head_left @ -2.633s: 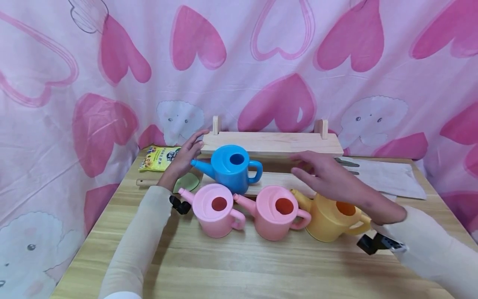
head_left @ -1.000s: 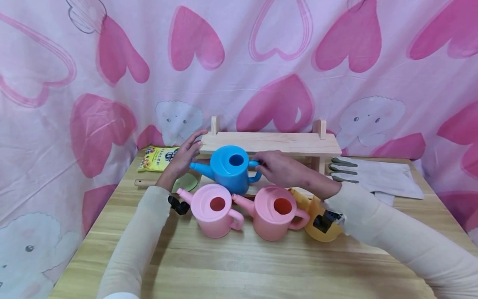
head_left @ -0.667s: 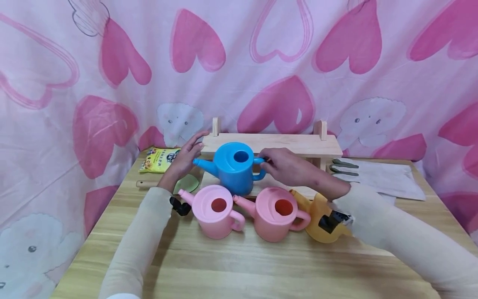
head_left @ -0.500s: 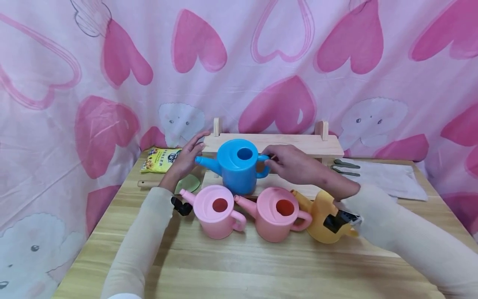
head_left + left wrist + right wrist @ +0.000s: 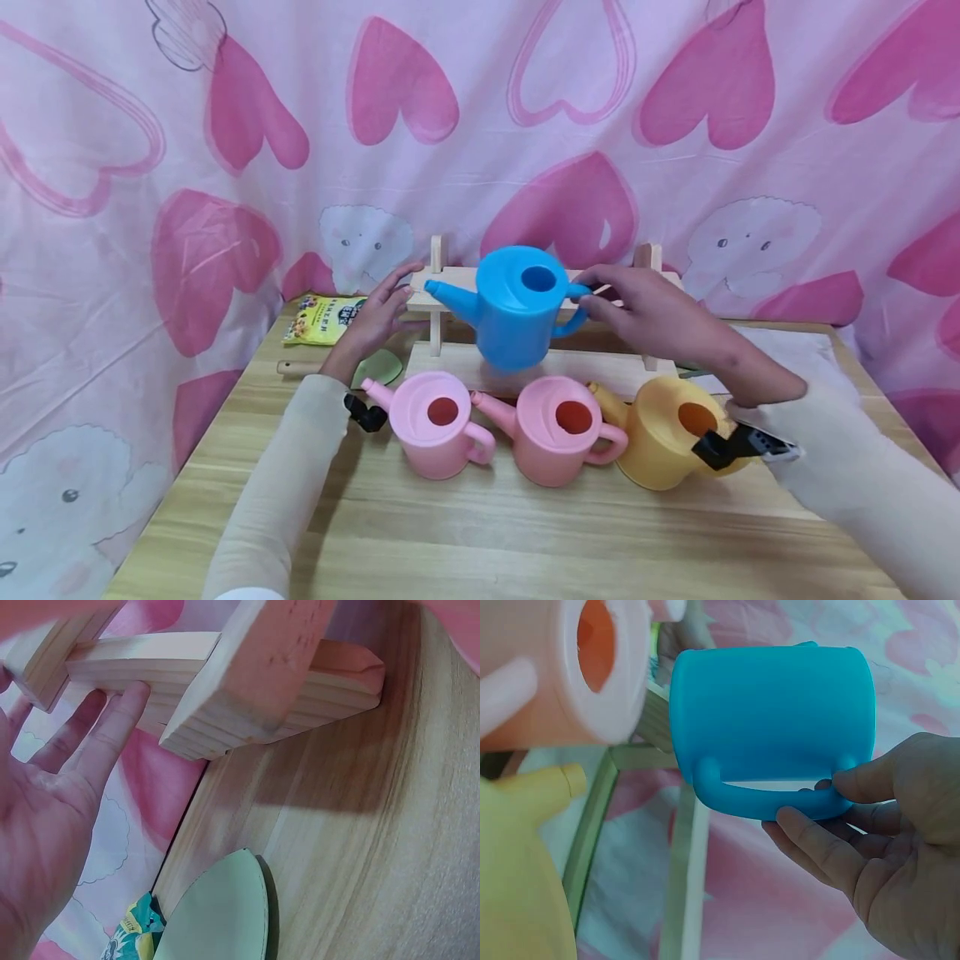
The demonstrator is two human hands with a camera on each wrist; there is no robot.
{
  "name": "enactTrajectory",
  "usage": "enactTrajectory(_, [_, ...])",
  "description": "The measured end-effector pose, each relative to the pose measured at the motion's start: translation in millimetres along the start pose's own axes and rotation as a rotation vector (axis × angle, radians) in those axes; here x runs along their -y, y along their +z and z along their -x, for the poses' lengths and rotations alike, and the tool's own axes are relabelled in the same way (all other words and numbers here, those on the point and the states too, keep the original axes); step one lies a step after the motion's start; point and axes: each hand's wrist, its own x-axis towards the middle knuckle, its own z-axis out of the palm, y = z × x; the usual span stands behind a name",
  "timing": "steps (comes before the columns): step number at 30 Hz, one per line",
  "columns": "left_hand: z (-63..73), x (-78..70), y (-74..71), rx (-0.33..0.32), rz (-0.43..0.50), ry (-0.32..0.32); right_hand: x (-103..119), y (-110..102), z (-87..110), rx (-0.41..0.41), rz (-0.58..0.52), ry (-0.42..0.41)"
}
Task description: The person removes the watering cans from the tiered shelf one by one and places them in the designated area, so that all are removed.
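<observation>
My right hand pinches the handle of a blue watering can, raised in front of a two-tier wooden shelf. The right wrist view shows thumb and fingers around that handle. At the shelf's left end is my left hand; its fairly straight fingers touch the wood in the left wrist view. Two pink watering cans, one on the left and one in the middle, stand upright before the shelf. A yellow watering can stands to their right, partly behind my right wrist's camera.
A yellow packet lies at the back left. Near it is a green-bladed hand trowel with a wooden handle. White gloves lie at the back right, partly behind my right arm. A heart-print curtain hangs behind the wooden table.
My right hand came in from the right, took the blue watering can by its handle, and lifted it up and rightward off its place by the lower tier. The left hand stayed at the shelf.
</observation>
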Motion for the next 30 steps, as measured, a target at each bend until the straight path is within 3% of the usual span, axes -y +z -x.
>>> enactTrajectory(5, [-0.4, -0.6, 0.3, -0.007, 0.004, -0.006, -6, -19, 19.3, -0.04, 0.005, 0.026])
enactTrajectory(11, [0.7, -0.2, 0.5, -0.015, -0.013, -0.004, -16, -40, 45.5, -0.089, 0.061, 0.137])
enactTrajectory(15, [1.2, -0.8, 1.5, -0.014, -0.019, -0.003, -28, -51, 65.9, -0.116, 0.084, 0.159])
enactTrajectory(30, [3.6, -2.9, 4.6, -0.02, -0.037, -0.02, -80, -67, 139.3, -0.294, 0.183, 0.248])
